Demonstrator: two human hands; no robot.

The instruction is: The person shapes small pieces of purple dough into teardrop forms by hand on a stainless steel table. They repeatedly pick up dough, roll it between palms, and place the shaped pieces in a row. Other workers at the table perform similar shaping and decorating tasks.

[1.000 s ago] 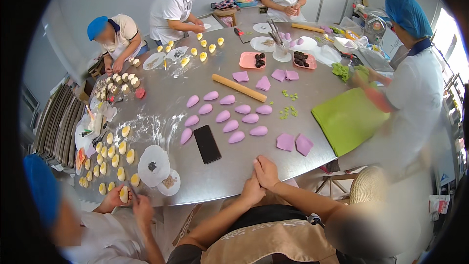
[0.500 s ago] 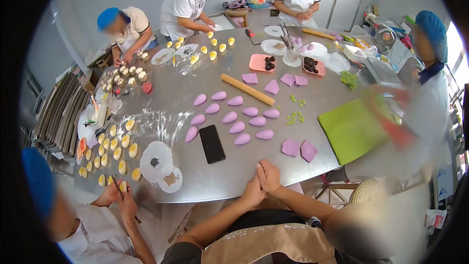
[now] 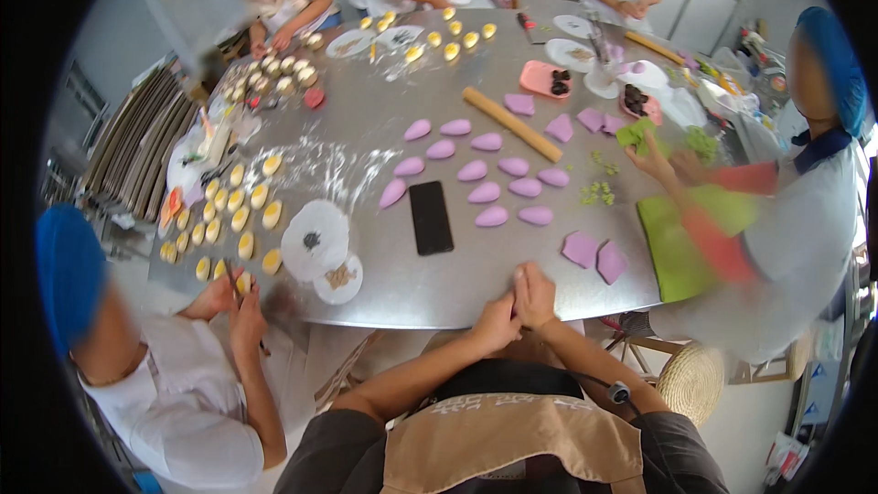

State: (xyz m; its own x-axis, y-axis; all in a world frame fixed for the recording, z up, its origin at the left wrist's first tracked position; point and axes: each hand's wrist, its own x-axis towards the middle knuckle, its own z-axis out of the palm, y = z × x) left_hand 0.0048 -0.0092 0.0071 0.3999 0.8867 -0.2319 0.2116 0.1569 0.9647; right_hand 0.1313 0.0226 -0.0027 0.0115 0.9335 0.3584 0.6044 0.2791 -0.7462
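Now both hands, left hand (image 3: 497, 322) and right hand (image 3: 534, 295), stay pressed together, contents hidden, lower centre at the shiny steel table (image 3: 457, 284); smooth purple ovals (image 3: 485, 192) have shifted up-frame.

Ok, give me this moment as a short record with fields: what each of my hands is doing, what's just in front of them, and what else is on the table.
left hand: left hand pressed against the right at the table's near edge; whether anything is held cannot be told
right hand: right hand closed against the left
surface: steel table
nearest things: black phone, flat; two purple dough squares
middle: purple dough ovals in rows; wooden rolling pin
left side: yellow pastries
right side: green mat
others: several people at work around the table
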